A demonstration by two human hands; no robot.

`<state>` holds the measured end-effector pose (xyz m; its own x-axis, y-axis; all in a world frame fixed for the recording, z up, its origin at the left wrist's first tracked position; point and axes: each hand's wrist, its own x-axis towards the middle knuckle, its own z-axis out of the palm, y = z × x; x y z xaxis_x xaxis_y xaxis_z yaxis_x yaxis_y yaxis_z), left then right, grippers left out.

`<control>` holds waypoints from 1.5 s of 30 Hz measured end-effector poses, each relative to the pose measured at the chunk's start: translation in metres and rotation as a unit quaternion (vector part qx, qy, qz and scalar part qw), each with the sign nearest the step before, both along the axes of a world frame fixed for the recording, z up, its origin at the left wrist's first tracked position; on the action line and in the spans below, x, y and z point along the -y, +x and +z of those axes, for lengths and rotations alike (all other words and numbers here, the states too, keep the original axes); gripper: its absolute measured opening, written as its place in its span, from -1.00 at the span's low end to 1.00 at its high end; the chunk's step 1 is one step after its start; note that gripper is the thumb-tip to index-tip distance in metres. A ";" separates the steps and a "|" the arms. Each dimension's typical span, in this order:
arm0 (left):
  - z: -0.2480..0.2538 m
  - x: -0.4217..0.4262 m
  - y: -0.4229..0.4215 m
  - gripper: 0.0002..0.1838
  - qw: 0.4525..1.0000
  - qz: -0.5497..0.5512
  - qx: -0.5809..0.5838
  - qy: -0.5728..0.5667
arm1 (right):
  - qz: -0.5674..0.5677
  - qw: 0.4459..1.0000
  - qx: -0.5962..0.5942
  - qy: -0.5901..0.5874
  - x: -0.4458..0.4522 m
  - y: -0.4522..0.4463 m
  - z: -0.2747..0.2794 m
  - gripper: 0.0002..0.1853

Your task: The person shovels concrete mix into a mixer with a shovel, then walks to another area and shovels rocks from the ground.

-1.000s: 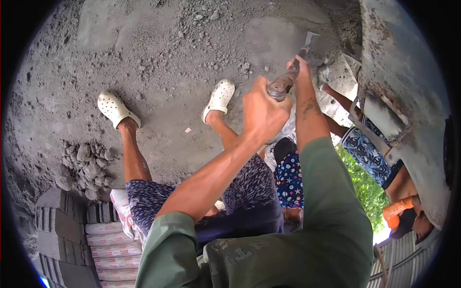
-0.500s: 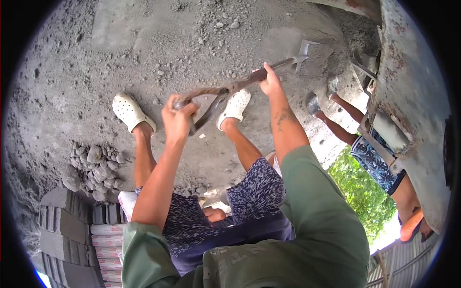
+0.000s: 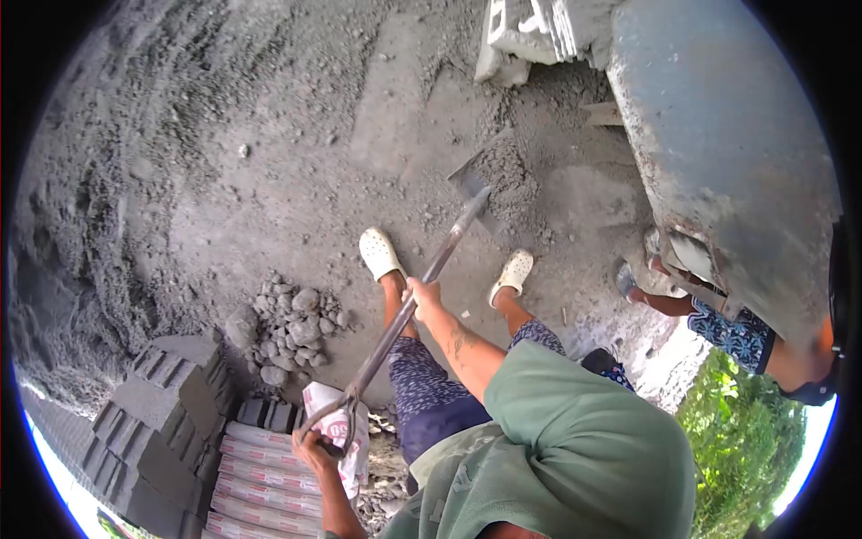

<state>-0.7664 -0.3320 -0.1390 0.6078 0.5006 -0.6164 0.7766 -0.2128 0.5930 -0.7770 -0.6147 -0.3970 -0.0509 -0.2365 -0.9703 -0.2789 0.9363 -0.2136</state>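
My left hand (image 3: 314,449) is closed around the D-shaped handle of a shovel (image 3: 388,338), low at the left beside my body. Farther up the shaft, my right hand (image 3: 423,296) grips it, with that tattooed forearm stretched out in front of me. The shovel slants up and to the right past my light clogs. Its metal blade (image 3: 467,177) is at the ground, against a small heap of grey sand or gravel mix (image 3: 510,175), which partly covers it.
Rusty metal equipment (image 3: 718,135) stands at the right, with another person's leg (image 3: 664,304) beside it. Concrete blocks (image 3: 162,404), stacked bags (image 3: 265,481) and a pile of stones (image 3: 296,328) are at the lower left. A hollow block (image 3: 530,40) lies at the top.
My view has swung right. The shovel has turned: its handle is now lower, near my left side, and its blade, bare before, is at the grey heap. Both hands still hold it.
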 end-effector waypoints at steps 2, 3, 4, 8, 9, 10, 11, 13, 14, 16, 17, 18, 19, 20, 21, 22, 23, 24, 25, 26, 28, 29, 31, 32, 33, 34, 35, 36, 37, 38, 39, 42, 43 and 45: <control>0.045 -0.028 -0.040 -0.90 0.995 0.092 0.042 -0.004 | 0.046 0.997 0.063 -0.016 -0.030 0.028 0.062 -0.79; 0.045 -0.064 -0.076 -0.89 0.989 0.127 0.075 -0.020 | 0.062 0.993 0.099 -0.018 -0.035 0.042 0.099 -0.74; 0.036 -0.092 -0.108 -0.89 0.980 0.162 0.107 -0.040 | 0.097 0.987 0.125 -0.011 -0.045 0.051 0.106 -0.72; 0.034 -0.074 -0.144 -0.88 0.958 0.172 0.224 -0.047 | 0.147 0.950 0.271 -0.055 -0.020 0.123 0.245 -0.70; 0.044 -0.040 -0.130 -0.88 0.945 0.131 0.296 -0.041 | 0.143 0.932 0.320 -0.095 -0.008 0.139 0.276 -0.70; 0.066 -0.001 -0.110 -0.89 0.928 0.085 0.362 -0.029 | 0.141 0.914 0.364 -0.107 0.011 0.152 0.310 -0.70; 0.070 0.021 -0.096 -0.93 0.918 0.071 0.388 -0.047 | 0.140 0.894 0.406 -0.130 0.033 0.161 0.348 -0.70; 0.088 0.058 -0.074 -0.90 0.909 0.053 0.405 -0.082 | 0.133 0.855 0.461 -0.197 0.078 0.170 0.417 -0.68; 0.093 0.079 -0.062 -0.90 0.877 0.003 0.467 -0.108 | 0.121 0.838 0.481 -0.228 0.103 0.171 0.448 -0.66; 0.111 0.131 -0.038 -0.85 0.850 -0.005 0.501 -0.166 | 0.109 0.808 0.480 -0.325 0.158 0.172 0.494 -0.73; 0.119 0.155 -0.032 -0.82 0.830 -0.003 0.515 -0.213 | 0.094 0.789 0.501 -0.344 0.188 0.167 0.515 -0.78; 0.139 0.181 -0.027 -0.79 0.822 -0.043 0.510 -0.250 | 0.100 0.767 0.510 -0.377 0.218 0.159 0.532 -0.82; 0.117 0.192 -0.025 -0.77 0.815 -0.074 0.509 -0.265 | 0.064 0.775 0.495 -0.388 0.247 0.155 0.541 -0.86; 0.140 0.215 -0.021 -0.76 0.821 -0.142 0.507 -0.223 | 0.019 0.801 0.507 -0.319 0.280 0.160 0.529 -0.85; 0.158 0.230 -0.018 -0.78 0.816 -0.192 0.494 -0.229 | 0.017 0.809 0.474 -0.348 0.296 0.165 0.518 -0.84; 0.148 0.233 -0.022 -0.78 0.863 -0.109 0.393 -0.299 | 0.060 0.800 0.438 -0.405 0.295 0.170 0.518 -0.88; 0.131 0.224 -0.026 -0.78 0.861 -0.119 0.416 -0.267 | 0.090 0.802 0.439 -0.396 0.279 0.171 0.515 -0.89; 0.109 0.209 -0.029 -0.78 0.855 -0.129 0.443 -0.239 | 0.120 0.798 0.444 -0.390 0.258 0.175 0.511 -0.89; 0.080 0.184 -0.039 -0.79 0.872 -0.113 0.438 -0.187 | 0.145 0.790 0.459 -0.380 0.233 0.182 0.500 -0.88; 0.080 0.163 -0.045 -0.79 0.863 -0.081 0.453 -0.207 | 0.169 0.785 0.471 -0.364 0.203 0.187 0.483 -0.86; 0.094 0.110 -0.053 -0.82 0.890 -0.007 0.409 -0.204 | 0.182 0.820 0.462 -0.285 0.138 0.193 0.447 -0.75; 0.099 0.084 -0.057 -0.86 0.905 0.015 0.394 -0.159 | 0.191 0.837 0.450 -0.244 0.106 0.194 0.420 -0.76; 0.103 0.019 -0.060 -0.92 0.916 0.015 0.399 -0.035 | 0.200 0.879 0.404 -0.155 0.046 0.189 0.356 -0.75; 0.106 -0.019 -0.058 -0.89 0.904 -0.087 0.407 0.102 | 0.200 0.902 0.367 -0.109 0.020 0.179 0.326 -0.74; 0.124 -0.034 -0.050 -0.89 0.938 0.007 0.345 0.033 | 0.210 0.919 0.330 -0.035 0.000 0.168 0.299 -0.75; 0.130 -0.056 -0.043 -0.88 0.939 -0.026 0.333 0.077 | 0.225 0.928 0.295 0.039 -0.014 0.155 0.274 -0.76; 0.139 -0.067 -0.029 -0.89 0.925 -0.115 0.344 0.111 | 0.226 0.934 0.270 0.053 -0.024 0.142 0.241 -0.76; 0.147 -0.062 -0.008 -0.86 0.900 -0.209 0.336 0.182 | 0.190 0.946 0.245 0.090 -0.034 0.127 0.202 -0.78; 0.142 -0.065 0.010 -0.86 0.939 -0.159 0.274 0.135 | 0.155 0.954 0.221 0.128 -0.043 0.113 0.167 -0.81; 0.135 -0.056 0.031 -0.87 0.949 -0.179 0.236 0.109 | 0.107 0.968 0.183 0.132 -0.041 0.099 0.137 -0.87; 0.126 -0.035 0.056 -0.89 0.962 -0.189 0.189 0.063 | 0.089 0.974 0.167 0.125 -0.032 0.088 0.110 -0.87; 0.055 0.023 0.121 -0.78 0.957 -0.275 0.080 -0.050 | 0.035 0.990 0.112 0.078 0.030 0.068 0.041 -0.85; 0.036 0.069 0.143 -0.64 0.947 -0.291 0.082 -0.111 | 0.016 0.992 0.117 0.052 0.055 0.064 0.018 -0.84; -0.009 0.147 0.183 -0.41 0.924 -0.338 0.018 -0.176 | -0.029 0.993 0.113 -0.010 0.109 0.062 -0.030 -0.82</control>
<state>-0.5838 -0.4787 -0.1483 0.7318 -0.2281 -0.6422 0.5152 -0.4318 0.7404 -0.7155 -0.7232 -0.4274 0.1528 -0.2591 -0.9537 -0.1673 0.9443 -0.2833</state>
